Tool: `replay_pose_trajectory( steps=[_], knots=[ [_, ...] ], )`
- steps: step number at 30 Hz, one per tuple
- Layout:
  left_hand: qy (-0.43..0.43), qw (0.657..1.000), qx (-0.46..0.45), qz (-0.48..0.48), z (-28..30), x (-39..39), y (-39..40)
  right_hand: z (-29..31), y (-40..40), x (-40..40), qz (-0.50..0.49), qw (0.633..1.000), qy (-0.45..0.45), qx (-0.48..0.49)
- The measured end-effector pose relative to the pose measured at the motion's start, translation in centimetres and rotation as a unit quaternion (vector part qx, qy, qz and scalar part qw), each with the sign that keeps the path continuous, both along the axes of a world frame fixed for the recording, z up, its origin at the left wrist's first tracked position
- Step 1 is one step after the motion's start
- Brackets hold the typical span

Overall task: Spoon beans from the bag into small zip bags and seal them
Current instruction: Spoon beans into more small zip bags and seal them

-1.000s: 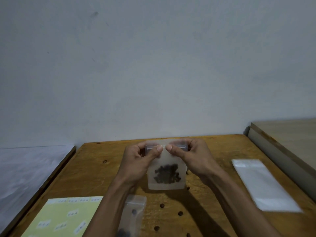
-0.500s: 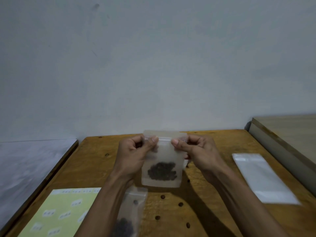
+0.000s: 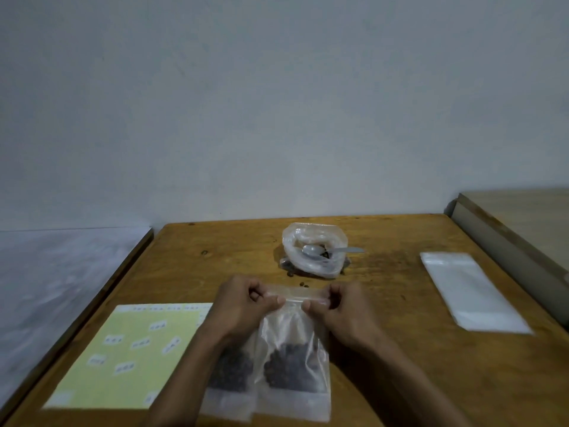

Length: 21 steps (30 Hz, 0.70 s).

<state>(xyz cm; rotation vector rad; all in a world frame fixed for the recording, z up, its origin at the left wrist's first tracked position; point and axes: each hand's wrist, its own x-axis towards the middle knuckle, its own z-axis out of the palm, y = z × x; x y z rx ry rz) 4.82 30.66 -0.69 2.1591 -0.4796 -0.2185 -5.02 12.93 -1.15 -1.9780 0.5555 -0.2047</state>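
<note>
Head view has the left hand and right hand both pinching the zip strip of the small zip bag above the table, and honestly an uneven pinch could leave a gap that spills beans.

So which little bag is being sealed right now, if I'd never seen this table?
On the wooden table, look nearest the camera, below the open bean bag. Two filled zip bags overlap there; it is the right-hand one, the only one whose top strip both hands pinch.
</note>
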Motion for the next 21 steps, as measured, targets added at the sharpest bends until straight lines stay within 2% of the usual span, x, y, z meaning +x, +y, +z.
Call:
replay_pose_trajectory(
  steps=[2, 4, 6, 9, 13, 18, 21],
  knots=[
    [-0.039, 0.997, 0.057, 0.021, -0.8, 0.7, -0.4, -0.7, 0.0, 0.8, -0.009, 0.995, 0.021, -0.098],
    [-0.071, 0.990, 0.114, 0.038, -1.0, 1.0, -0.7, -0.9, 0.1, 1.1, -0.006, 0.975, 0.061, -0.215],
    [-0.091, 0.986, 0.130, 0.055, -0.6, 1.0, -1.3, -0.8, -0.1, 1.2, 0.002, 0.965, 0.056, -0.258],
    [-0.117, 0.986, 0.096, 0.070, 1.0, 0.5, -2.8, -0.2, -0.6, 1.3, -0.003, 0.970, -0.003, -0.242],
    [-0.148, 0.987, 0.046, 0.044, 3.3, -0.5, -6.0, 0.9, -2.2, 0.5, -0.034, 0.979, -0.050, -0.196],
    [-0.166, 0.985, -0.033, -0.038, 4.8, -3.5, -12.8, 2.9, -8.3, -2.8, -0.145, 0.969, -0.115, -0.160],
    [-0.123, 0.986, -0.017, -0.110, 4.3, -5.7, -18.4, 1.6, -14.3, -4.7, -0.238, 0.950, -0.094, -0.179]
  ],
)
